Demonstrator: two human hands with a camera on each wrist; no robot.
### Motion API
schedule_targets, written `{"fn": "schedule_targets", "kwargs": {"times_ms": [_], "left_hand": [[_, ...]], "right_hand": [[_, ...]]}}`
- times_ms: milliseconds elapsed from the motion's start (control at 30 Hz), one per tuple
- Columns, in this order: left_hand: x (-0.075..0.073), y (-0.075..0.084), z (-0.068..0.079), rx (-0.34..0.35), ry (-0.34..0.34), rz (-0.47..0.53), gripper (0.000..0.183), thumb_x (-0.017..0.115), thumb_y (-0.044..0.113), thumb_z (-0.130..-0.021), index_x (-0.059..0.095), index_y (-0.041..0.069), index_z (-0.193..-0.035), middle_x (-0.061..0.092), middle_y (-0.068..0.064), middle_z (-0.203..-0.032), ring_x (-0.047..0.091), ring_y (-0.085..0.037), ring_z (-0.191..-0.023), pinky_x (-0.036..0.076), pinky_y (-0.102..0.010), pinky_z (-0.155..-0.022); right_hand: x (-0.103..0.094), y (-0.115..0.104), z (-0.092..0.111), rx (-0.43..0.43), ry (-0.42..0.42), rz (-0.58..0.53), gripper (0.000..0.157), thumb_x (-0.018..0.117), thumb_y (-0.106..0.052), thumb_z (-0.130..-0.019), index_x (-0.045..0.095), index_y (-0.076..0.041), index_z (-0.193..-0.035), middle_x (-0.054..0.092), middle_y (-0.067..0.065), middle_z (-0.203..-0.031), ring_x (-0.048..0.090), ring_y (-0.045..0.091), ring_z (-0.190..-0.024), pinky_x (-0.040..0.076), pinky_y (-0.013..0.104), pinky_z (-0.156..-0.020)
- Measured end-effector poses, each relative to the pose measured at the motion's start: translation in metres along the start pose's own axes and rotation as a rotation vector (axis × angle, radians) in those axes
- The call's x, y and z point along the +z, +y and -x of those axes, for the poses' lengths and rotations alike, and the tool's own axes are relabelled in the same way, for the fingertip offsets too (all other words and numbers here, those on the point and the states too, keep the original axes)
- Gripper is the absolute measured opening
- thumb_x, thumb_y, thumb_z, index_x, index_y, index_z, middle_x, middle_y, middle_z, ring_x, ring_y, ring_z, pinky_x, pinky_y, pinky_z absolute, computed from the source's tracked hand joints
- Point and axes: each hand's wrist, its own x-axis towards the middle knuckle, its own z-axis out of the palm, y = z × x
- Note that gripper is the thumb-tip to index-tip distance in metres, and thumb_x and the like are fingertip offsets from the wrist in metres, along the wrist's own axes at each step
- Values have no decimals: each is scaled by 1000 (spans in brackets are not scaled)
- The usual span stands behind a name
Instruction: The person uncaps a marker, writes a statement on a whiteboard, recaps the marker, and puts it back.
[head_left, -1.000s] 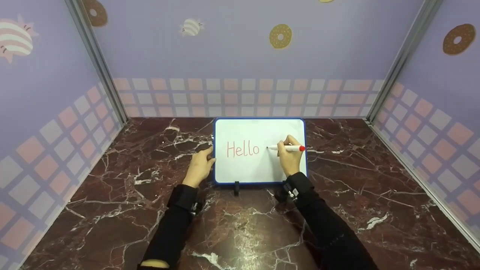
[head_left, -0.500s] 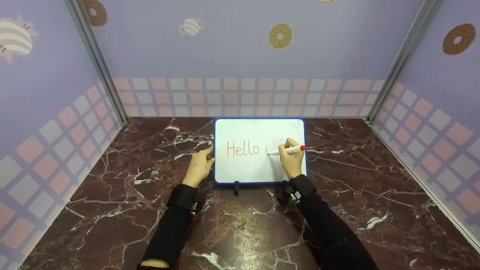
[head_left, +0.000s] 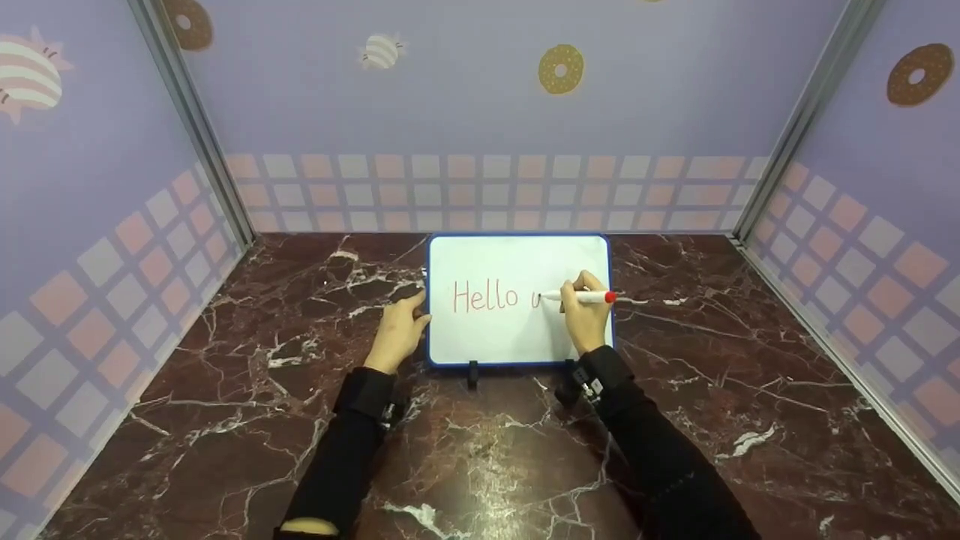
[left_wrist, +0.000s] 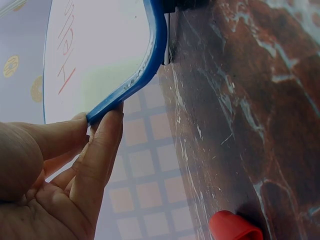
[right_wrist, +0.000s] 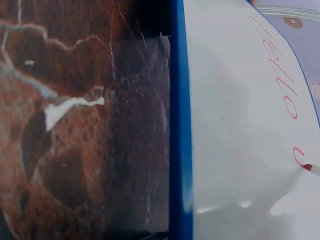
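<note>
A small whiteboard (head_left: 495,341) with a blue frame stands propped up, bearing the word "Hello" in red and a short curved stroke after it. My left hand (head_left: 397,335) pinches its left edge; in the left wrist view the thumb is on the front and the fingers (left_wrist: 95,160) reach behind the blue rim. In my right hand (head_left: 586,319) is a white marker (head_left: 592,297) with a red end. Its red tip (right_wrist: 307,167) is at the end of the curved stroke. The right hand itself is out of the right wrist view.
Black stand feet (head_left: 472,374) hold up the board's lower edge on the dark red marbled table (head_left: 480,450). A red cap (left_wrist: 234,226) lies on the table in the left wrist view. Patterned lilac walls (head_left: 480,97) enclose the back and sides.
The marker tip went down, then back up and slightly right, leaving a red u-shaped stroke after "Hello". My left hand has stayed at the board's edge.
</note>
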Motion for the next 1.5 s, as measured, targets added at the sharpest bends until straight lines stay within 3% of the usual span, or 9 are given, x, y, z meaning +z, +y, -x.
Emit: {"fn": "schedule_targets", "kwargs": {"times_ms": [133, 233, 467, 667, 833, 1000, 1200, 1500], "left_hand": [[0, 0, 0, 8, 8, -7, 51, 60, 2, -96, 46, -1, -145, 70, -21, -97, 70, -30, -75, 58, -33, -65], [0, 0, 0, 9, 8, -13, 50, 60, 1, -96, 46, -1, -145, 70, -21, -98, 70, -28, -75, 59, -33, -67], [0, -1, -1, 9, 0, 2, 50, 59, 1, -97, 46, 0, -145, 70, -23, -102, 71, -31, -75, 61, -34, -68], [0, 0, -2, 11, 3, -5, 50, 59, 1, -97, 47, 0, -145, 70, -23, -104, 70, -29, -75, 61, -34, -68], [-1, 0, 0, 16, -10, 1, 50, 59, 1, -97, 46, -1, -145, 70, -22, -99, 69, -28, -74, 58, -31, -65], [-2, 0, -1, 15, -6, 9, 50, 60, 1, -96, 47, -1, -144, 70, -21, -97, 69, -26, -75, 59, -32, -67], [-1, 0, -1, 21, 5, 2, 50, 61, 0, -96, 47, -2, -144, 70, -21, -96, 68, -26, -72, 59, -32, -66], [0, -1, -2, 20, 10, -33, 49, 61, 1, -95, 48, -1, -143, 70, -22, -97, 71, -31, -73, 60, -34, -65]], "right_hand": [[0, -1, 1, -25, -4, 48, 25, 51, 17, -81, 35, 16, -62, 44, 2, -46, 42, 2, -39, 28, 13, -40], [-1, -3, 2, -55, -3, 97, 26, 51, 18, -78, 33, 15, -60, 35, -5, -51, 32, -2, -46, 23, 13, -46], [-1, -4, 0, -83, 26, 132, 27, 51, 20, -76, 31, 15, -60, 26, -2, -58, 20, 1, -55, 16, 18, -55], [0, -3, -5, -87, 31, 96, 27, 52, 19, -80, 32, 15, -62, 32, -3, -56, 30, 1, -52, 23, 16, -52], [0, -2, -6, -26, 6, 46, 26, 52, 16, -84, 35, 16, -65, 44, -2, -52, 44, 1, -44, 31, 13, -44], [-4, -2, -7, 11, 43, -19, 24, 50, 16, -83, 33, 17, -65, 45, -4, -47, 44, 1, -40, 31, 13, -41], [-12, 1, -8, -4, 79, -38, 22, 48, 18, -81, 32, 20, -65, 42, -4, -46, 40, 1, -39, 30, 12, -40], [-15, 5, -9, 13, 48, -38, 23, 50, 17, -81, 33, 17, -65, 44, -4, -45, 43, 2, -39, 30, 13, -40]]}}
